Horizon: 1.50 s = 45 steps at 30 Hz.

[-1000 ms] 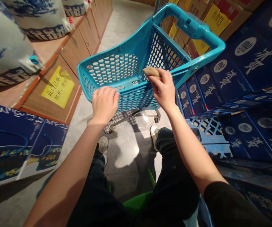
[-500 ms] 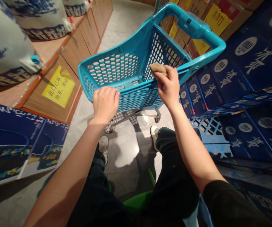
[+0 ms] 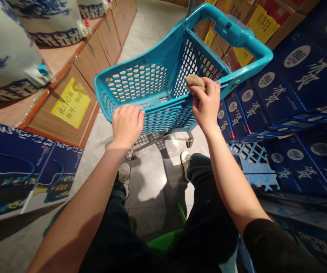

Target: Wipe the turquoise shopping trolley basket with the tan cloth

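Head view: the right hand pinches a tan cloth between thumb and fingers — at the near rim of the blue cart, touching or not I cannot tell; the left hand curls over that rim, fingers closed on it — well apart from the cloth; dark-blue boxes stand stacked to the right.
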Available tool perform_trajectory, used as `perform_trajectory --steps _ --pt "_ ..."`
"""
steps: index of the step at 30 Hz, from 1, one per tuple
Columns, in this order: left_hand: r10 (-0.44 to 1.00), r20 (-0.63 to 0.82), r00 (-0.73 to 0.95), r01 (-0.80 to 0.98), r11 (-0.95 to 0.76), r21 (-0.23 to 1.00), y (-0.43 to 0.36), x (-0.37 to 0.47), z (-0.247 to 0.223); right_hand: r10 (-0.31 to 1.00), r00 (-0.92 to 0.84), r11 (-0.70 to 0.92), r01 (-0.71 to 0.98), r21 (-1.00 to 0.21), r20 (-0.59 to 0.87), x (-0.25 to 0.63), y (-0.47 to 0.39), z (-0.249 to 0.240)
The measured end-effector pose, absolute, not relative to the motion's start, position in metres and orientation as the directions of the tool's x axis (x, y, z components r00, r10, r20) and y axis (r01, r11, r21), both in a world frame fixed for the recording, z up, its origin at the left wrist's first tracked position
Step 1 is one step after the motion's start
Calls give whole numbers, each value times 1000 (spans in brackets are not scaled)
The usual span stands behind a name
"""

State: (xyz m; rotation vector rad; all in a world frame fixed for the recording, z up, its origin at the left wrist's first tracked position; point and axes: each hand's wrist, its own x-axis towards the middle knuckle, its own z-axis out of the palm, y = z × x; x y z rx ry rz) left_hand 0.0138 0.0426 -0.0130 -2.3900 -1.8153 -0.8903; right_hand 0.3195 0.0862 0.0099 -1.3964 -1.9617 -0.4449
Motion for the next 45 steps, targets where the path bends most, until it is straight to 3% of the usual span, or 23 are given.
perform_trajectory --steps 4,10,18,26,31,37,45 --pt "893 421 160 892 -313 325 42 17 -11 693 -138 350 923 -163 707 321 87 7" --pt "907 389 163 893 -303 333 40 18 -7 746 -349 484 869 -102 568 269 64 8" --pt "912 372 170 898 -299 324 39 17 -4 758 -157 364 908 -210 633 310 88 10" --pt "902 389 188 872 -336 356 40 11 -7 783 -349 476 869 -134 515 248 59 8" --pt "883 439 167 866 -345 363 46 8 -13 802 -199 328 934 -138 563 286 76 18" --pt "884 444 146 851 -341 400 48 11 -14 709 -50 239 956 -173 704 321 88 16" --pt "889 437 137 855 -329 401 47 13 -14 811 -265 383 914 -132 522 268 63 16"
